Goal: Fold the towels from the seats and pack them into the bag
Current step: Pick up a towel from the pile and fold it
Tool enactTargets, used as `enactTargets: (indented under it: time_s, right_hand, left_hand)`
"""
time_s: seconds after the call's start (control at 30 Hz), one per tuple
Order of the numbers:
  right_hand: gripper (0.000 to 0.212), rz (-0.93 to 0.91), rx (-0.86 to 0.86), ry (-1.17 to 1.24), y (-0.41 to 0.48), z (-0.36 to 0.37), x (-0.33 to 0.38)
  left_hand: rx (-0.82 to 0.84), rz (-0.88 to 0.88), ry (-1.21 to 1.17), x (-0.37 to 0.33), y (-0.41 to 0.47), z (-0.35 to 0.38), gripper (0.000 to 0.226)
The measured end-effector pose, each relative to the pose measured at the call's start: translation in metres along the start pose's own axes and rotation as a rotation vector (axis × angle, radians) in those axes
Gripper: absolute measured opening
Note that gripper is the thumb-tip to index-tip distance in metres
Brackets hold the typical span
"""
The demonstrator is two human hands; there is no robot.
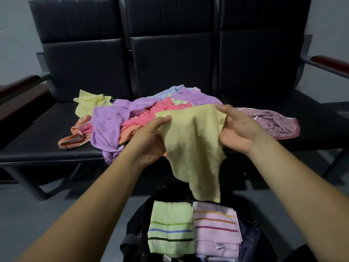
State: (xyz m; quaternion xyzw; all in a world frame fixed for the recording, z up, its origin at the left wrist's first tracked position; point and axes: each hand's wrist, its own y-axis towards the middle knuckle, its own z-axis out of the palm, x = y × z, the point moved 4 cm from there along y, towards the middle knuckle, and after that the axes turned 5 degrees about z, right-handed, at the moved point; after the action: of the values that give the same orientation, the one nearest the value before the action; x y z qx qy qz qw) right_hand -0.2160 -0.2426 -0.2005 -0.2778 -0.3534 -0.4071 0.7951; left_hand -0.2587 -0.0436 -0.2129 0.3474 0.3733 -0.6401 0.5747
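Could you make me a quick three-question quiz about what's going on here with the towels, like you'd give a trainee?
1. Multiple choice: which towel do both hands hold? A) purple B) yellow C) pink
2. True or false: the bag holds no towels yet.
3. Name the stripe colours on the green folded towel.

Key:
1. B: the left hand and right hand grip the yellow towel.
2. False: the bag holds the green folded towel and a pink striped towel.
3. Green, blue, black.

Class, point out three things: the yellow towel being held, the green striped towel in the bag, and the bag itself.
Yellow towel (194,148): head view, middle of hanging cloth.
Green striped towel (170,214): head view, plain upper panel.
Bag (132,224): head view, black left wall.
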Motion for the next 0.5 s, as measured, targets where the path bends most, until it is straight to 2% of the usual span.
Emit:
enactTargets:
  time_s: [0.07,0.1,0.13,0.23,0.3,0.37,0.43,0.5]
  right_hand:
    - [0.052,0.06,0.082,-0.201,-0.004,-0.001,-0.007]
    - [0.06,0.097,0.074,-0.309,-0.003,-0.006,-0.013]
    - [0.059,0.115,0.041,-0.367,-0.002,-0.009,-0.018]
    - [0.023,0.037,-0.049,-0.311,-0.001,-0.012,-0.016]
    - [0.02,-0.028,-0.087,-0.253,-0.002,-0.011,-0.008]
    - [0.016,-0.089,-0.158,-0.249,-0.001,-0.014,-0.005]
    - [0.01,-0.134,-0.236,-0.284,0.0,-0.018,-0.006]
    - [0.005,-0.17,-0.302,-0.333,0.001,-0.021,-0.007]
  left_hand:
    - [-0.058,-0.044,-0.174,0.0,-0.001,0.005,0.027]
    - [-0.065,-0.053,-0.235,-0.001,0.0,0.008,0.033]
    - [-0.062,-0.048,-0.278,-0.003,-0.001,0.008,0.037]
    - [-0.004,0.022,-0.243,-0.01,-0.002,0.003,0.036]
    - [0.02,0.115,-0.028,-0.015,-0.002,-0.005,0.042]
    - [0.01,0.186,0.288,-0.02,-0.002,-0.017,0.041]
    - [-0.022,0.234,0.627,-0.025,-0.003,-0.027,0.027]
    - [-0.044,0.239,0.777,-0.027,-0.006,-0.034,0.014]
